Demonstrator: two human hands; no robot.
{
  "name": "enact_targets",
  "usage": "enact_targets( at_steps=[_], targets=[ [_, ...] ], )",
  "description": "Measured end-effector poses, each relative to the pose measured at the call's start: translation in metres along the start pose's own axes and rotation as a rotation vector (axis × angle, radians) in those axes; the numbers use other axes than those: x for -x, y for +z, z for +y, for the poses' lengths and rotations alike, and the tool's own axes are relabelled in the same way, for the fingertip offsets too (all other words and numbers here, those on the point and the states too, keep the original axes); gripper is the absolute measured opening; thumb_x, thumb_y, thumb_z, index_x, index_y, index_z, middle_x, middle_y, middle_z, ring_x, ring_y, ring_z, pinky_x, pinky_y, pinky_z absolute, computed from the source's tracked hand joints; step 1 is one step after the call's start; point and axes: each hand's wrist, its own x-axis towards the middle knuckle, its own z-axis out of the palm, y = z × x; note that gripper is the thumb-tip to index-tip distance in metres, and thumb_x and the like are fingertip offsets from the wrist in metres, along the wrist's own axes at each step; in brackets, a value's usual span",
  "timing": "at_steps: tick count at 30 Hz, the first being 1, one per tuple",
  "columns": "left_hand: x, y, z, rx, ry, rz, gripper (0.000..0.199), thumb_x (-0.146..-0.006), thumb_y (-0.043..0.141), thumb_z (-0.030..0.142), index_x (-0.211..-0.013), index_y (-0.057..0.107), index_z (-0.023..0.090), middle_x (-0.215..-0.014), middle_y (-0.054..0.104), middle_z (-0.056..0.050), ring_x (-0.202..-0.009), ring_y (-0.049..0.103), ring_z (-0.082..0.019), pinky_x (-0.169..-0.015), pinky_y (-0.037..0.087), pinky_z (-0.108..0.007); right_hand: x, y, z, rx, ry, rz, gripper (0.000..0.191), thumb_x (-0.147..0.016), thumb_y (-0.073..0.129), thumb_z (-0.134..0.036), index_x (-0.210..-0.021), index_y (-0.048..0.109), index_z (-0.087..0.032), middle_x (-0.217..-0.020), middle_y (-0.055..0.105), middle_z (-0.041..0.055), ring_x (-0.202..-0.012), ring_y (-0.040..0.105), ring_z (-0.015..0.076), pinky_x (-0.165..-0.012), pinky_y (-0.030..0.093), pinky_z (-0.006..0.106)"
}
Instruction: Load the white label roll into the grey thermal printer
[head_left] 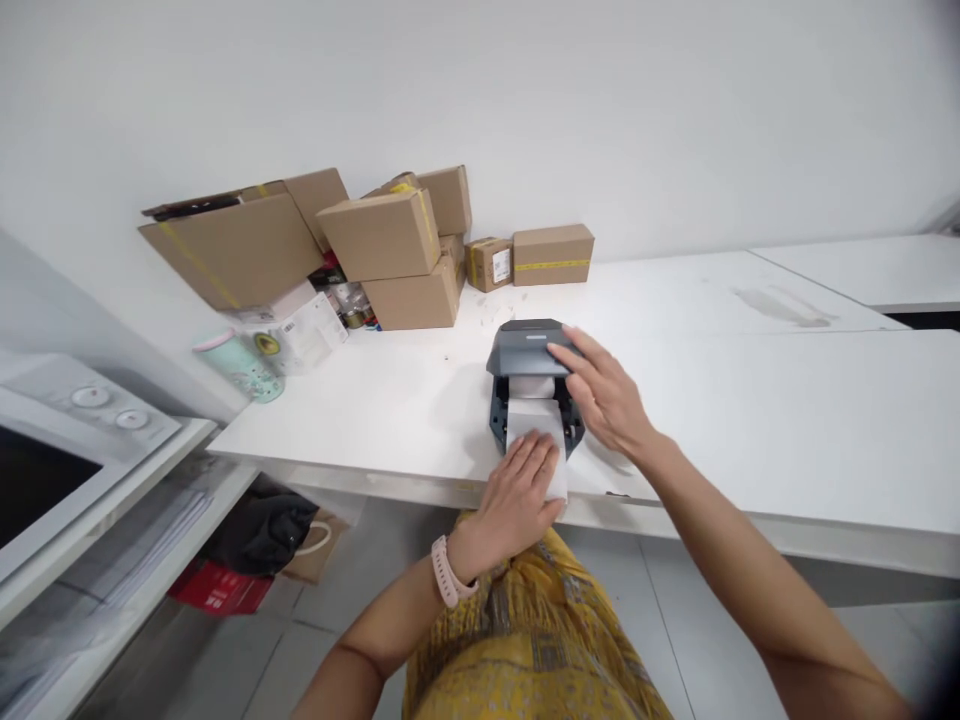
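A dark label printer (498, 410) stands near the table's front edge with its lid (525, 350) raised. Inside it a white paper roll (531, 386) shows, and a strip of white paper (534, 422) runs out over the front towards the table edge. My left hand (525, 490) lies flat on this strip, fingers stretched out. At the lid's right side is my right hand (604, 395), its fingers apart and the fingertips touching the lid. The roll's right end is partly hidden.
Cardboard boxes (382, 240) are stacked at the back left of the white table (720, 430), with two smaller boxes (553, 256) by the wall. A mint bottle (244, 368) stands at the left end, near a microwave (82, 410) on a shelf.
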Motion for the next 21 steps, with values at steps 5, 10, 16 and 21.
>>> enact_targets(
  at_steps=[5, 10, 16, 21],
  targets=[
    [0.029, 0.001, 0.022, 0.073, -0.063, -0.010, 0.056, -0.101, 0.054, 0.031, -0.150, 0.044, 0.005, -0.158, 0.049, -0.021, -0.153, 0.040, -0.032, -0.126, 0.038, -0.050, 0.058, 0.021, -0.004, 0.070, 0.010, -0.063, 0.050, -0.106, 0.033, -0.039, -0.154, 0.049, -0.035, -0.166, 0.042, 0.0042, -0.157, 0.035, 0.0284, -0.123, 0.041, 0.054],
    [0.059, -0.005, 0.042, 0.274, -0.138, -0.028, 0.043, -0.100, 0.053, 0.030, -0.140, 0.057, 0.016, -0.150, 0.060, -0.015, -0.144, 0.053, -0.028, -0.121, 0.043, -0.049, 0.083, 0.044, -0.009, 0.054, 0.020, 0.045, 0.046, -0.105, 0.037, -0.035, -0.148, 0.055, -0.030, -0.156, 0.052, 0.0096, -0.155, 0.038, 0.0286, -0.123, 0.040, 0.053],
    [0.064, 0.000, 0.027, 0.731, -0.631, 0.193, 0.021, -0.088, 0.064, 0.036, -0.076, 0.066, 0.020, -0.086, 0.074, -0.006, -0.095, 0.071, -0.025, -0.096, 0.056, -0.041, 0.094, 0.075, -0.014, 0.027, 0.043, 0.231, 0.041, -0.106, 0.036, -0.032, -0.137, 0.062, -0.024, -0.148, 0.057, 0.0133, -0.151, 0.042, 0.0307, -0.120, 0.041, 0.057],
    [0.044, 0.008, 0.005, 0.947, -0.810, 0.241, 0.043, -0.093, 0.055, 0.059, -0.091, 0.064, 0.017, -0.086, 0.071, -0.005, -0.069, 0.070, -0.017, -0.058, 0.056, -0.026, 0.096, 0.079, -0.014, -0.033, 0.054, 0.295, 0.040, -0.106, 0.036, -0.029, -0.133, 0.065, -0.024, -0.144, 0.060, 0.0117, -0.149, 0.044, 0.0290, -0.121, 0.040, 0.058]
  ],
)
